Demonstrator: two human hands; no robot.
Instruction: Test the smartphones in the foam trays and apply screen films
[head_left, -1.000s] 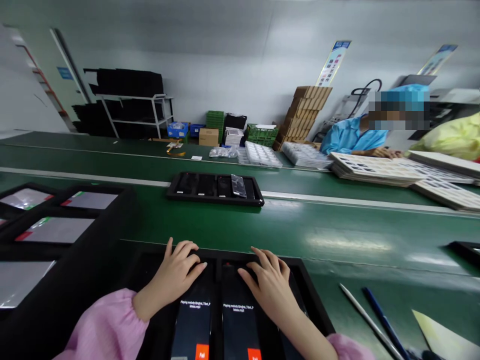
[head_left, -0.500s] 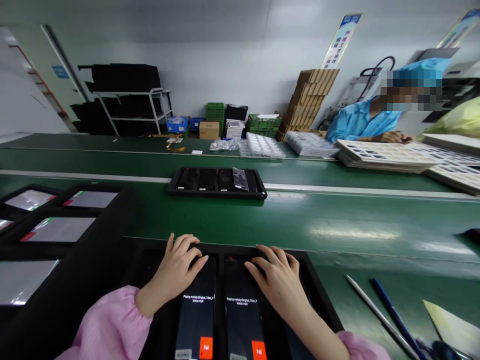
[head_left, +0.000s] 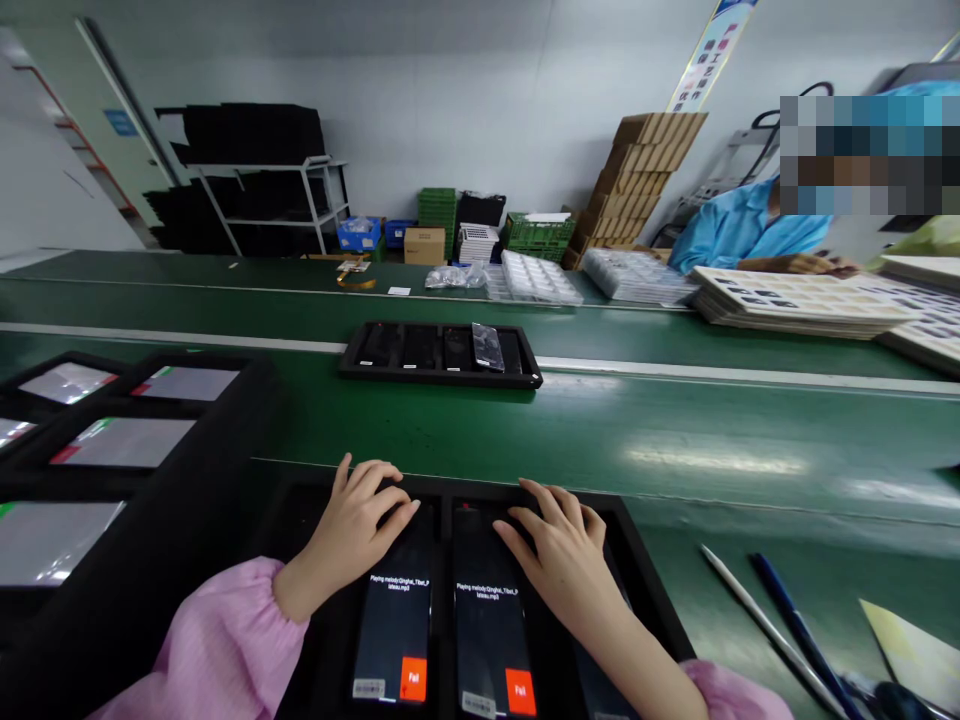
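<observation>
Two lit phone screens lie in slots of a black foam tray (head_left: 441, 640) right before me. The left phone (head_left: 394, 630) and the right phone (head_left: 491, 630) both read "Playing melody", with a red "Fail" box at the lower right. My left hand (head_left: 364, 515) is over the upper left phone's end, fingers spread and bent, thumb over its top. My right hand (head_left: 562, 560) lies over the right phone's upper right side, fingers apart, thumb near the screen. Neither hand holds anything. A dark phone (head_left: 600, 685) is partly hidden under my right forearm.
To the left, a black tray (head_left: 217, 450) holds several pale screens. A smaller black tray (head_left: 349, 365) sits farther off on the green bench. A white pen (head_left: 765, 620), a blue pen (head_left: 795, 620) and yellowish paper (head_left: 907, 650) lie right. Opposite, a person in blue (head_left: 727, 225) sits behind stacked trays (head_left: 795, 300).
The view has shifted slightly, moving the background up and to the right. Both hands stay over the same phones with little movement; the screens still show the same text.
</observation>
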